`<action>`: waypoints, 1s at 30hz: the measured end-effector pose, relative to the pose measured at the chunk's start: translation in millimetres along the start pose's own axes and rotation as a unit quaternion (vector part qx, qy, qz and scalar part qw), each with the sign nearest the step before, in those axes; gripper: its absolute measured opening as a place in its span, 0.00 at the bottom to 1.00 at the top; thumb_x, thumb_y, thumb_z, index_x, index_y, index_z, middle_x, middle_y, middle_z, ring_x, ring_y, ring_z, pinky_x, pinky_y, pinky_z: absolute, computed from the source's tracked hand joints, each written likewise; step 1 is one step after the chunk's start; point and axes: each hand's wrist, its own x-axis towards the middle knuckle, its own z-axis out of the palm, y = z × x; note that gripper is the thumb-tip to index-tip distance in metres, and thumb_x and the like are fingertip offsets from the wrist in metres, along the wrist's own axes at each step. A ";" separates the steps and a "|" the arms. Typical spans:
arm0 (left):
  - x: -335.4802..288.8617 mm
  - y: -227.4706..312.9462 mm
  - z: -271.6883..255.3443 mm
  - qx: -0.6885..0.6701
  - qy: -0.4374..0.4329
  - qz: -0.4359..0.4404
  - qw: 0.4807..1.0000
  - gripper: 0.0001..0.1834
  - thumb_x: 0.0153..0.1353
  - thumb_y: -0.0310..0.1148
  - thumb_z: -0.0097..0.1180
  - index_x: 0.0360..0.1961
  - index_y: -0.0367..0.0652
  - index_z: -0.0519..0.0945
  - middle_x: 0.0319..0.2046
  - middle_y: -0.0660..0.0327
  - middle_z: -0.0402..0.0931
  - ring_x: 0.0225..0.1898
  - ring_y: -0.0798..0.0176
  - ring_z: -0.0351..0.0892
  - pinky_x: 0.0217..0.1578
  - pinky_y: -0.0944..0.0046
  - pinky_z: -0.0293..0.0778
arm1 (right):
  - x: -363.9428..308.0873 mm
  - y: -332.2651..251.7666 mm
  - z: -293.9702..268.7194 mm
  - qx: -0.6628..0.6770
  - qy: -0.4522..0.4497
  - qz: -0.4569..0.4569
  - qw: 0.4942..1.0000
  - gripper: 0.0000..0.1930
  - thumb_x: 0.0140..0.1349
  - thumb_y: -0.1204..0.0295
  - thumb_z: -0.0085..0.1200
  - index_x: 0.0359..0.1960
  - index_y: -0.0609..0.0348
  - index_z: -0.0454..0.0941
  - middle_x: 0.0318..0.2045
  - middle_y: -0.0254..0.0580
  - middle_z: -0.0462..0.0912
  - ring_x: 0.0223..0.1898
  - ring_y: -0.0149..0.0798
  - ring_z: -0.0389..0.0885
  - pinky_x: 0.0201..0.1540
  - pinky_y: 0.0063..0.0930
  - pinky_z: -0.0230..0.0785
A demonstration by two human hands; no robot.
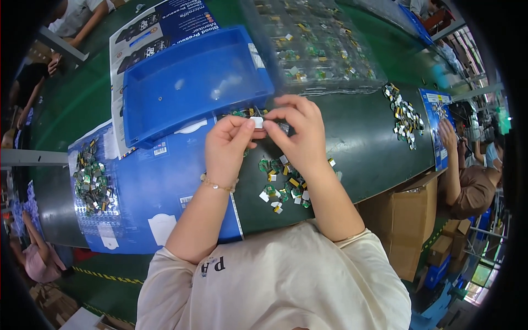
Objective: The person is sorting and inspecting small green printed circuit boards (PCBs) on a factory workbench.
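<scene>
1. in the head view, the step in hand looks like close fingertip handling of one small white-faced electronic part [257, 122], held up over the dark green table [363, 124], just in front of the blue plastic bin [187, 99].
2. the left hand [228, 136] is closed in a pinch, thumb and forefinger gripping the part at its left edge.
3. the right hand [301, 131] is half curled, thumb and forefinger tips at the part's right edge; whether they grip it or only steady it, i cannot tell.
4. loose green circuit boards [273, 190] with white and yellow pieces lie below the right hand; another pile [91, 181] lies on clear plastic at the left, and stacked clear blister trays [344, 85] stand beyond the bin.
5. the next move, i judge, calls for a light, steady left pinch and small right-finger adjustments, without tugging at anything thin.
</scene>
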 end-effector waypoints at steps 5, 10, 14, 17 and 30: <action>0.2 -9.3 1.1 0.026 -0.003 0.023 0.999 0.05 0.63 0.28 0.56 0.36 0.38 0.77 0.33 0.61 0.82 0.34 0.72 0.81 0.32 0.75 0.73 | -6.0 7.6 5.5 0.021 0.008 -0.012 1.000 0.08 0.46 0.73 0.64 0.30 0.54 0.82 0.40 0.37 0.80 0.44 0.42 0.75 0.48 0.35 0.66; 0.3 -15.7 1.2 0.038 -0.017 0.074 0.996 0.06 0.61 0.25 0.58 0.39 0.36 0.79 0.34 0.63 0.81 0.35 0.74 0.78 0.36 0.75 0.74 | -7.2 10.6 6.6 0.028 0.001 -0.005 1.000 0.08 0.47 0.74 0.63 0.31 0.54 0.83 0.38 0.36 0.81 0.43 0.42 0.77 0.47 0.35 0.66; -4.2 -11.5 0.0 0.122 -0.025 0.061 0.990 0.07 0.60 0.25 0.58 0.40 0.36 0.81 0.35 0.64 0.81 0.36 0.73 0.79 0.37 0.74 0.74 | -7.6 16.0 4.1 0.031 0.004 0.004 1.000 0.07 0.47 0.74 0.63 0.30 0.54 0.84 0.39 0.35 0.82 0.42 0.42 0.77 0.47 0.35 0.66; -6.0 -10.6 2.1 0.256 -0.006 0.122 0.959 0.08 0.58 0.24 0.60 0.40 0.37 0.82 0.36 0.64 0.81 0.36 0.72 0.80 0.38 0.74 0.75 | -5.6 16.1 0.7 0.036 -0.012 -0.002 0.999 0.06 0.46 0.75 0.63 0.29 0.54 0.84 0.39 0.35 0.83 0.42 0.41 0.77 0.48 0.34 0.66; -2.5 -7.1 5.6 0.009 0.006 0.000 1.000 0.12 0.58 0.23 0.60 0.44 0.33 0.78 0.37 0.60 0.81 0.40 0.70 0.79 0.42 0.72 0.75 | -8.2 10.2 4.9 0.053 0.020 -0.015 0.998 0.08 0.44 0.76 0.64 0.28 0.54 0.83 0.37 0.35 0.82 0.40 0.41 0.77 0.44 0.34 0.68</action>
